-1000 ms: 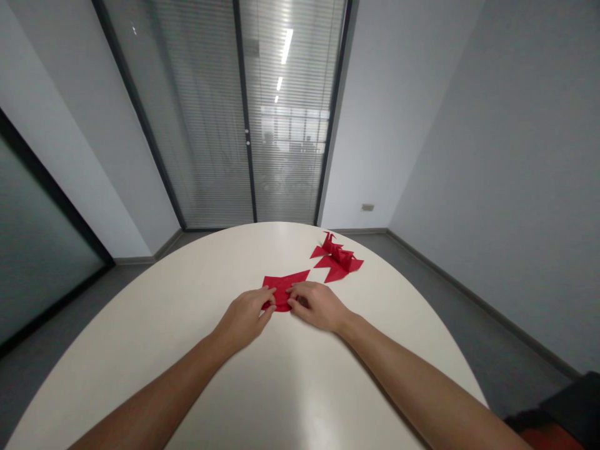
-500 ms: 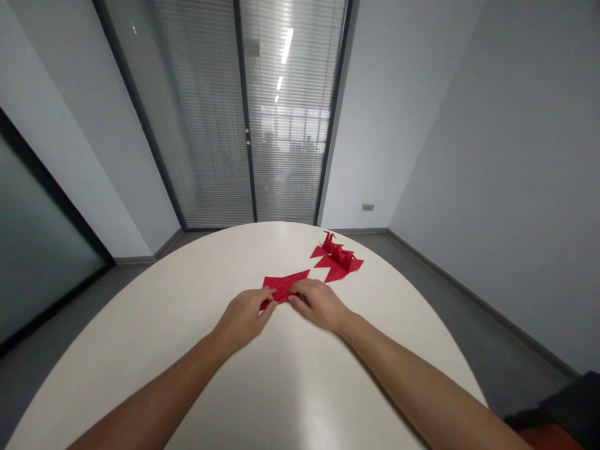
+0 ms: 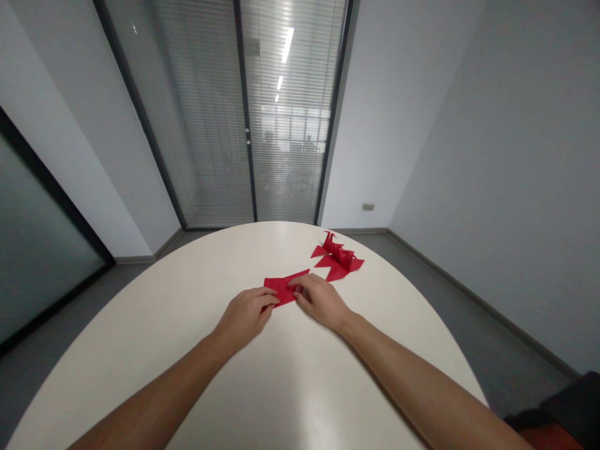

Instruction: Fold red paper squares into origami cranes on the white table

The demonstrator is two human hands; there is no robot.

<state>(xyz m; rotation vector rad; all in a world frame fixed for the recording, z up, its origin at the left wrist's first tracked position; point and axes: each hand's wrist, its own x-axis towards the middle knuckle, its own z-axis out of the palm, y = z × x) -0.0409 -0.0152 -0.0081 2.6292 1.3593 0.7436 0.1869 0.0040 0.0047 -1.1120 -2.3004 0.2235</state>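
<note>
A sheet of red origami paper (image 3: 284, 291), partly folded, lies on the white table in front of me. My left hand (image 3: 250, 310) is closed at its lower left edge, with thumb and fingers pinching the paper. On the paper's right side rests my right hand (image 3: 321, 301), its bent fingers and thumb closed on the edge. The fingers cover both ends of the sheet, so those folds are hidden. Just beyond my right hand sit several red folded paper cranes (image 3: 341, 259), bunched together with pointed wings and necks.
The round white table (image 3: 225, 387) has its curved edge at the back and on both sides. Beyond it stands a glass partition (image 3: 206, 125) with blinds. A dark object with some red (image 3: 569, 406) shows at the lower right, beside the table.
My right fingers have shifted slightly up and right along the paper. My left thumb has drawn in under its fingers, and more of the paper's middle shows.
</note>
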